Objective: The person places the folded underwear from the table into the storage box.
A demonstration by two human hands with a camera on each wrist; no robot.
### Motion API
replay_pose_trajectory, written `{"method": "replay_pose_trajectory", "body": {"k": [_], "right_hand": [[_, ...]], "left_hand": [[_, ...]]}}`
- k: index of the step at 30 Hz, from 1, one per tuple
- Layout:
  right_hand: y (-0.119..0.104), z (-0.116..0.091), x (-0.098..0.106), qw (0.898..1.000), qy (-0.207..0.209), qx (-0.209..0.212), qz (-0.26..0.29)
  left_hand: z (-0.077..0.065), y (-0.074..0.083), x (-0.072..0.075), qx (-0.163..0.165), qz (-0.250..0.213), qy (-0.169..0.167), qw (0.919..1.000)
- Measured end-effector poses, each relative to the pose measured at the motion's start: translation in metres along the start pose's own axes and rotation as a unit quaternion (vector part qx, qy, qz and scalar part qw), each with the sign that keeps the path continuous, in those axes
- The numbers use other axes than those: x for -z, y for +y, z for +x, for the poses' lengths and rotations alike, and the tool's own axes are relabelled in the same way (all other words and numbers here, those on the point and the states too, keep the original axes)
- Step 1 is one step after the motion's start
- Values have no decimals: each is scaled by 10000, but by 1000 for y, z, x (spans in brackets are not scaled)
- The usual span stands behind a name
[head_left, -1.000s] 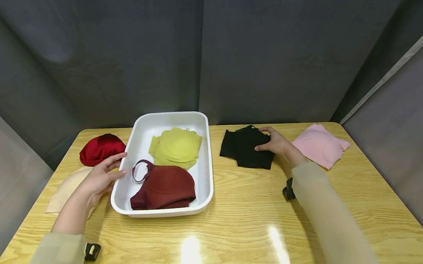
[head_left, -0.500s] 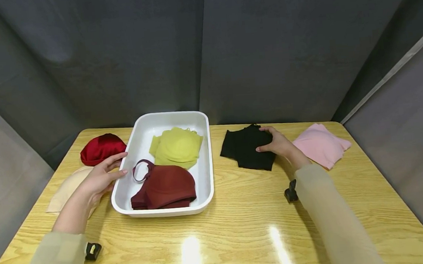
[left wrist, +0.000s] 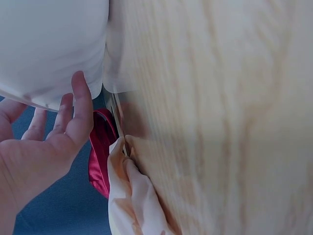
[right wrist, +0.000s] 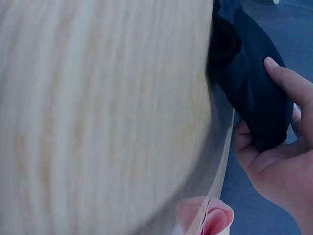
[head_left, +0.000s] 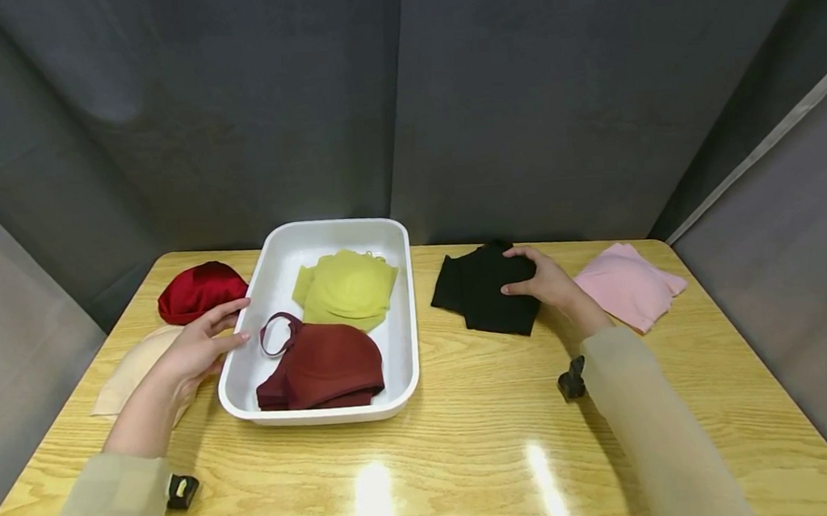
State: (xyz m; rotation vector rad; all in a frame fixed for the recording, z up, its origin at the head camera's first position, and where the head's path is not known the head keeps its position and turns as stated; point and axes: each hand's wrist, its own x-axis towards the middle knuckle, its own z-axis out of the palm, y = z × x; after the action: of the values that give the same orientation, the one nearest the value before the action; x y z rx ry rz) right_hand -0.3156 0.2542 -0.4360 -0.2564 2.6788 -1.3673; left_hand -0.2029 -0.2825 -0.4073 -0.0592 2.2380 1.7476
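Note:
At the tray's left side, my left hand (head_left: 201, 343) rests its extended fingers (left wrist: 80, 100) against the outer wall of the white tray (head_left: 406, 331). Inside lie a folded yellow-green bra (head_left: 346, 287) and, nearer me, a maroon bra (head_left: 334, 361) with a looped strap. Over to the right, my right hand (head_left: 547, 284) grips the right edge of a folded black bra (head_left: 485, 289). The right wrist view shows the thumb on top of the black cup (right wrist: 261, 98), with the other fingers curled beneath it.
Left of the tray are a shiny red garment (head_left: 201, 292) and a beige one (head_left: 134, 369), partly hidden by my left hand. A pink bra (head_left: 630, 285) lies right of my right hand. Grey curtains (head_left: 518, 104) enclose the wooden table (head_left: 466, 456) at the back and sides.
My right hand keeps its grip on the black bra and has shifted only slightly right. Loose strap ends at the bra's top edge show less now. My left hand stays at the tray.

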Motion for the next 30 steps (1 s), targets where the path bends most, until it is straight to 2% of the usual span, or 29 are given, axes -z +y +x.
{"method": "replay_pose_trajectory", "body": {"k": [10,18,30], "right_hand": [[-11,-5,2,9994,330,84,47],[-26,-15,5,9993,372,30,14],[-53,-30,15,9971,509,429,359]], "left_hand": [[1,-1,1,37,-38,-1,10000],[1,-1,1,15,-61,-24,10000],[1,0,1,4,-45,-22,10000]]}}
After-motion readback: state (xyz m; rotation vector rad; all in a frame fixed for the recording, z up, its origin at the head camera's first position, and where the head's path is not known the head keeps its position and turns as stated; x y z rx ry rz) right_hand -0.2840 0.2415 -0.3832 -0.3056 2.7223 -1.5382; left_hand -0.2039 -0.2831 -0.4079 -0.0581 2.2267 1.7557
